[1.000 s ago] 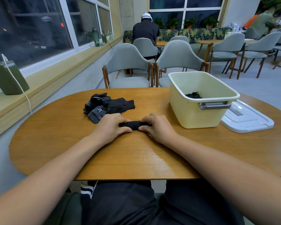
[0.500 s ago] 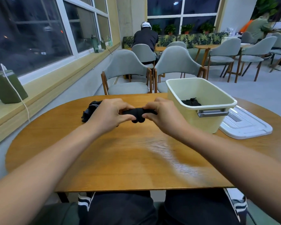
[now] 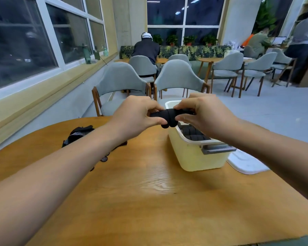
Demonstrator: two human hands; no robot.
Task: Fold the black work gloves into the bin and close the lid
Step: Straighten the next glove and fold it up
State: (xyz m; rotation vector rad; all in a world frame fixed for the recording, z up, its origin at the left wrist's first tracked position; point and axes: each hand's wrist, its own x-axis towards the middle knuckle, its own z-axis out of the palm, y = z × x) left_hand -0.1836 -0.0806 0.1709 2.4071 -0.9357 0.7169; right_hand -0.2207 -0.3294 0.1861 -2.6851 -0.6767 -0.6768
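Both gripping rolled glove mid-frame, left hand and right hand at its ends, near bin at centre right.

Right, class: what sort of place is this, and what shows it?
Probably a café or shared lounge: several wooden tables with matching grey chairs, a leaf-patterned bench under the far windows, and another person seated there.

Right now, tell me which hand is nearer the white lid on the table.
Right. The right hand grips the rolled glove over the bin beside the lid; the left hand is farther left.
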